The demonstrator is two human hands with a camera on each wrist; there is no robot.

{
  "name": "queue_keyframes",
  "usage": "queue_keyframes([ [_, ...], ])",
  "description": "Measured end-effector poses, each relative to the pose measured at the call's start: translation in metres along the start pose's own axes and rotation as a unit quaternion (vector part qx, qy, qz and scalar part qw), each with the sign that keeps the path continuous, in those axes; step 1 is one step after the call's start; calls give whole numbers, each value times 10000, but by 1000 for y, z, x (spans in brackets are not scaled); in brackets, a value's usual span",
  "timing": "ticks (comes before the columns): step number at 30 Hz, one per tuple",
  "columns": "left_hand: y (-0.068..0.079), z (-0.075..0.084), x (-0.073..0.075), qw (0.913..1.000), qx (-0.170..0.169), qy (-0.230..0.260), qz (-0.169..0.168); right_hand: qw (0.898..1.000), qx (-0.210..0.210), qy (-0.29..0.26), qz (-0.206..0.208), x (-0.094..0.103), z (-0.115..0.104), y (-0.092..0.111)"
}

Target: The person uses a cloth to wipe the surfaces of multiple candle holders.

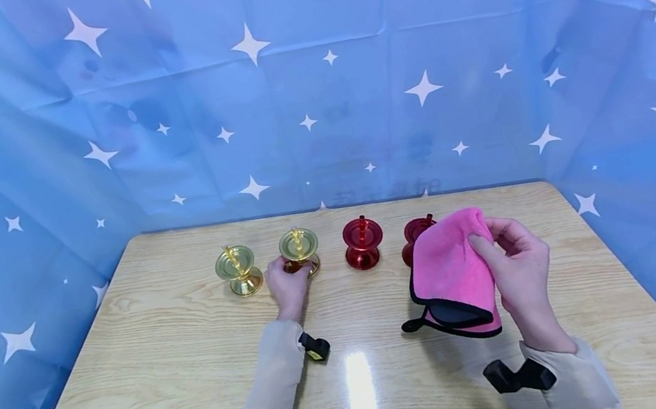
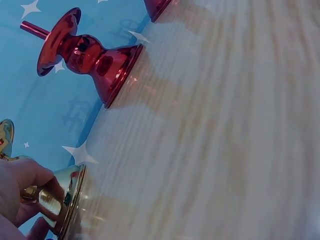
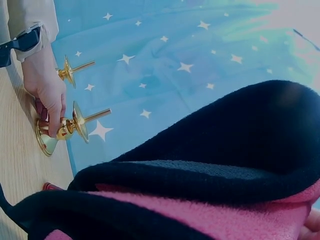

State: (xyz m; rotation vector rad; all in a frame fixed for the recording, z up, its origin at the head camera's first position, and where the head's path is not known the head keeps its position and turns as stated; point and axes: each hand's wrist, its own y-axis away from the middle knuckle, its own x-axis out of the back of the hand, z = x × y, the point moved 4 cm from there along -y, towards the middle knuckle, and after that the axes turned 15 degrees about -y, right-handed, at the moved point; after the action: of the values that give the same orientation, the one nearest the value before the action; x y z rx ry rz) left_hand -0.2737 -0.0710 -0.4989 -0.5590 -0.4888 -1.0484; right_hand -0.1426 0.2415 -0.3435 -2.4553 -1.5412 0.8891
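My left hand (image 1: 288, 284) grips the stem of a shiny gold candle holder (image 1: 298, 243), its fingers curled round it below the dish. In the right wrist view that gold candle holder (image 3: 80, 122) stands upright on the table with a pin rising from its dish. A second gold candle holder (image 1: 236, 265) is just left of the hand. My right hand (image 1: 520, 267) pinches a folded pink cloth (image 1: 449, 257) with black edging, a hanging loop and a dark grey inner side. The cloth hangs above the table and partly hides a red candle holder (image 1: 417, 227).
Another red candle holder (image 1: 363, 242) stands between the hands in the row along the back of the wooden table (image 1: 155, 375). Behind and beside the table hangs a blue curtain (image 1: 302, 80) with white stars. Black wrist cameras sit on both sleeves (image 1: 274, 377).
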Motion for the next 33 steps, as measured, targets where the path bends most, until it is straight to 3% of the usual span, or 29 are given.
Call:
queue_keyframes([
  [7,2,-1,2,9995,55,297,-98,10000,39,-11,-44,-1,0,-1],
  [12,3,1,6,9976,-341,610,-10,9999,67,-59,-60,-2,1,-1],
  [15,4,4,10,9965,-618,556,6,9999,60,-78,-69,-3,1,-1],
  [23,9,18,19,9948,-856,514,-215,10000,-4,12,-40,-4,2,0],
  [33,18,44,32,9867,-1367,828,-287,9999,-137,-88,-4,-7,5,2],
])
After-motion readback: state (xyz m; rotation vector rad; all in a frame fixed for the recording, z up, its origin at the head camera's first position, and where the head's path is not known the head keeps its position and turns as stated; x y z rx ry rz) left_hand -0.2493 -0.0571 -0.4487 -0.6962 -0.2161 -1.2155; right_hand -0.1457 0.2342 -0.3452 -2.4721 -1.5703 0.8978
